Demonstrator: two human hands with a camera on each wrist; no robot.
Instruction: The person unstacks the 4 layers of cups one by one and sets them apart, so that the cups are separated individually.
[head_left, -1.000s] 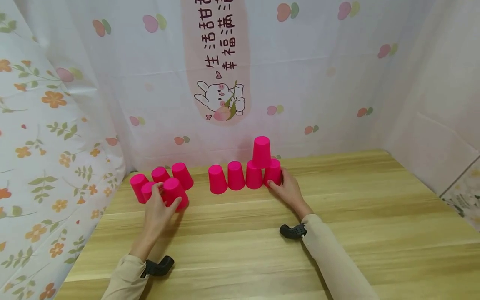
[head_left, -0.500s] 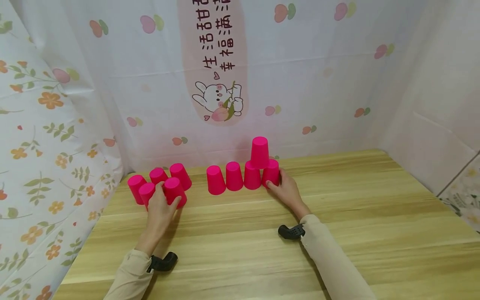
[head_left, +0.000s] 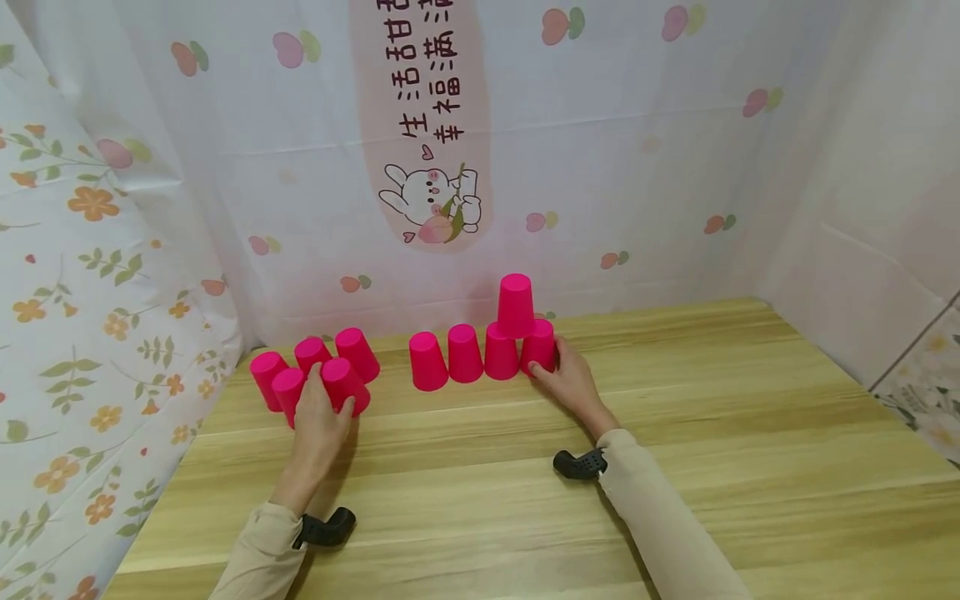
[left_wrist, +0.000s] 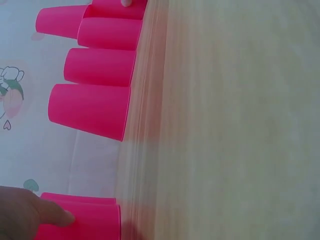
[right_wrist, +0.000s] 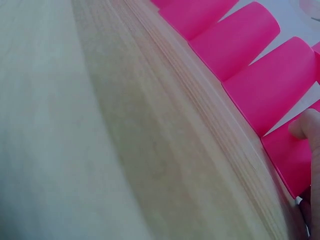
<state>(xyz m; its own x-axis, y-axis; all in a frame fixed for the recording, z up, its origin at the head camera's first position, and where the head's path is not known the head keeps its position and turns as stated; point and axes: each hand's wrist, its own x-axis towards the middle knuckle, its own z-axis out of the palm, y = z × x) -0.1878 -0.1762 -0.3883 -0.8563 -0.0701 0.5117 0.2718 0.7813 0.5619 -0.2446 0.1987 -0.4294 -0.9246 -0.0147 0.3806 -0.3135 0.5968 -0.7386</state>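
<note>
You are just starting the stack: one top cup (head_left: 516, 304) sitting on the four-cup row (head_left: 465, 353) by the table's far edge, your right hand (head_left: 572, 384) gripping its end cup (head_left: 542, 346), your left hand (head_left: 318, 412) curling round a loose cup (head_left: 347, 386) near the far left corner.

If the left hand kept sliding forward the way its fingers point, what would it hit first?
The left hand already touches the nearest pink cup in the loose cluster. Pushed straight on, that cup would probably run into the cup behind it, though depth is hard to judge.
</note>
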